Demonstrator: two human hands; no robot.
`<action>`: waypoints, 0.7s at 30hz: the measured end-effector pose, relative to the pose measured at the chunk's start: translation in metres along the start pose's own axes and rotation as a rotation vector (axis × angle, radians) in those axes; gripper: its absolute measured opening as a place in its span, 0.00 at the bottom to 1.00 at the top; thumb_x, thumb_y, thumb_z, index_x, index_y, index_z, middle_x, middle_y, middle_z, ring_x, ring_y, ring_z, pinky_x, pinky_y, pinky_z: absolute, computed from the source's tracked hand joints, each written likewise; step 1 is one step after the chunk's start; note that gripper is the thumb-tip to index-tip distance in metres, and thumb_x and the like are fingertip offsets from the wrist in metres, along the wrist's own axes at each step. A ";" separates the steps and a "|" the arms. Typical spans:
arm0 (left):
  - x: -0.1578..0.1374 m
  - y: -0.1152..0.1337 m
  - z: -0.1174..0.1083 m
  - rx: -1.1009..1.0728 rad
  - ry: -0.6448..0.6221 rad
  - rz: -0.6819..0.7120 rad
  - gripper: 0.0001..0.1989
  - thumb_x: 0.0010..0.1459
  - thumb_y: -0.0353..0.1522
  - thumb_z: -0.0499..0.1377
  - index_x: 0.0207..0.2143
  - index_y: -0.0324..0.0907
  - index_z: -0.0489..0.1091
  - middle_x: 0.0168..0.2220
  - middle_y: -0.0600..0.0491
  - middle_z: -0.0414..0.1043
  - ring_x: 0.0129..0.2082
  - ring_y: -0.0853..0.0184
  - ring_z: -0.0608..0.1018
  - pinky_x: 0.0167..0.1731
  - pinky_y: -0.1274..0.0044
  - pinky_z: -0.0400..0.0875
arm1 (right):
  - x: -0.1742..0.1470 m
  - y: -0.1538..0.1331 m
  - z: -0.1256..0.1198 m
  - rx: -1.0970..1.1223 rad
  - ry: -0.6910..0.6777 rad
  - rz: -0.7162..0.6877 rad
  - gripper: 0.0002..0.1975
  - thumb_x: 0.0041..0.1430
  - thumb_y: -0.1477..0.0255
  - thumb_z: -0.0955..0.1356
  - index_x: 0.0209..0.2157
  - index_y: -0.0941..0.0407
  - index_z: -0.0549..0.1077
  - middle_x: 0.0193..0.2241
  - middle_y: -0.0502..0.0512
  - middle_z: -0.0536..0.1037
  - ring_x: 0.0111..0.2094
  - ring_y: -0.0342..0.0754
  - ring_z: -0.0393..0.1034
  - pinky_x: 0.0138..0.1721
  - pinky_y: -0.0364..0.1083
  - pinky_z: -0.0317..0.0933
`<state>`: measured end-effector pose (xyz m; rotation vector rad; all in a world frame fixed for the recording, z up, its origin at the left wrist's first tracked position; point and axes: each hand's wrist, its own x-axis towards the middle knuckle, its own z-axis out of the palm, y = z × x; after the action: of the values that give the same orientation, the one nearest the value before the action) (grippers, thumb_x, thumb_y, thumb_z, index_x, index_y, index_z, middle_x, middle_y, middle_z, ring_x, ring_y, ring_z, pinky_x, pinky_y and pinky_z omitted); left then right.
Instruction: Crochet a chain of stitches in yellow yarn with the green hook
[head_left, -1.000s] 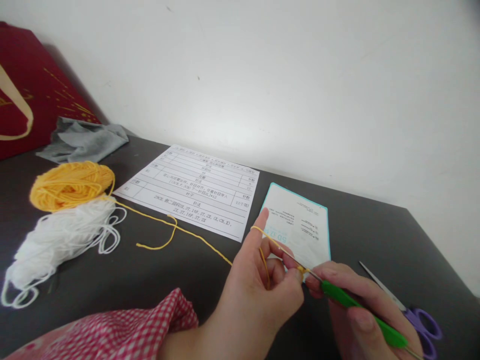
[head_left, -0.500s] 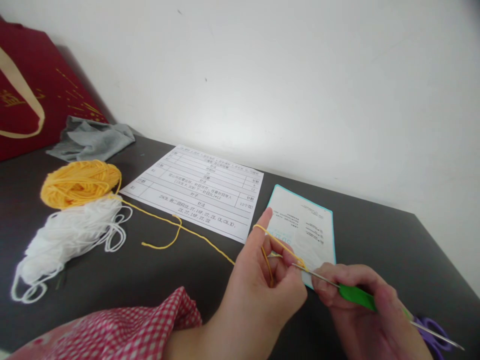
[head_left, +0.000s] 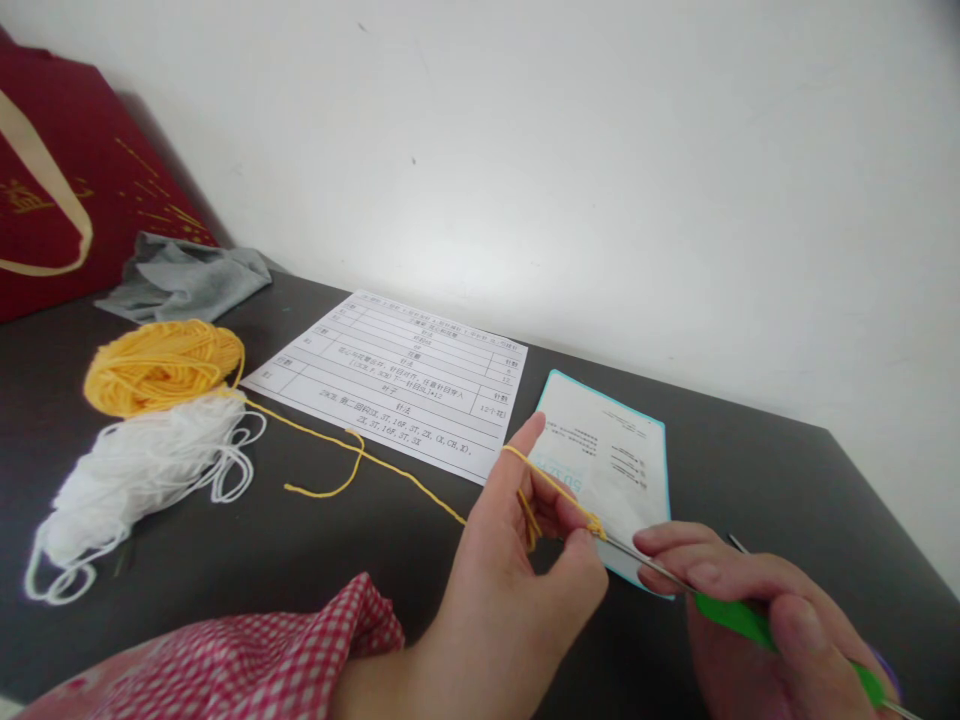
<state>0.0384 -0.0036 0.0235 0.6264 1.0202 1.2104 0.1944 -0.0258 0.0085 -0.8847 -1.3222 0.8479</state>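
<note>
My right hand (head_left: 765, 620) is closed around the green handle of a crochet hook (head_left: 739, 615), whose metal shaft points left toward my left hand. Yellow yarn (head_left: 551, 482) runs over the raised index finger of my left hand (head_left: 525, 580) and down to a small looped bit at the hook's tip. My left thumb and middle finger pinch that yarn beside the tip; the stitches there are too small to make out. From my left hand the strand leads back across the table to a yellow yarn ball (head_left: 165, 365).
A white yarn skein (head_left: 142, 480) lies in front of the yellow ball. Behind are a grey cloth (head_left: 187, 280) and a red bag (head_left: 75, 170). A printed sheet (head_left: 397, 390) and a blue-edged packet (head_left: 615, 440) lie on the dark table (head_left: 757, 470), against a white wall.
My right hand and the hook have shifted slightly right and down. The yellow loop now sits closer to my left thumb, and the purple scissors handles are mostly hidden behind my right hand.
</note>
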 end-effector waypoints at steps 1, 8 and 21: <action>0.000 0.001 0.000 0.009 0.008 0.022 0.37 0.44 0.27 0.61 0.60 0.40 0.61 0.27 0.61 0.67 0.30 0.68 0.72 0.43 0.70 0.69 | -0.001 0.000 0.000 -0.016 0.011 -0.009 0.12 0.67 0.65 0.68 0.35 0.54 0.83 0.27 0.53 0.85 0.39 0.53 0.80 0.42 0.50 0.75; 0.000 -0.003 0.000 -0.045 0.010 0.103 0.34 0.45 0.24 0.61 0.57 0.43 0.62 0.25 0.64 0.66 0.30 0.70 0.75 0.41 0.73 0.72 | -0.008 -0.001 0.001 0.010 -0.029 0.001 0.11 0.67 0.67 0.67 0.39 0.54 0.82 0.32 0.52 0.86 0.45 0.53 0.81 0.48 0.49 0.75; -0.001 0.003 0.000 -0.085 -0.005 0.082 0.33 0.45 0.23 0.62 0.56 0.43 0.63 0.28 0.61 0.71 0.30 0.73 0.75 0.37 0.78 0.72 | -0.014 0.003 0.002 0.042 -0.038 -0.004 0.12 0.69 0.68 0.65 0.42 0.55 0.81 0.37 0.54 0.85 0.46 0.54 0.80 0.49 0.50 0.75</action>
<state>0.0372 -0.0040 0.0268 0.6095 0.9416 1.3161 0.1916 -0.0372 -0.0001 -0.8366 -1.3335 0.8902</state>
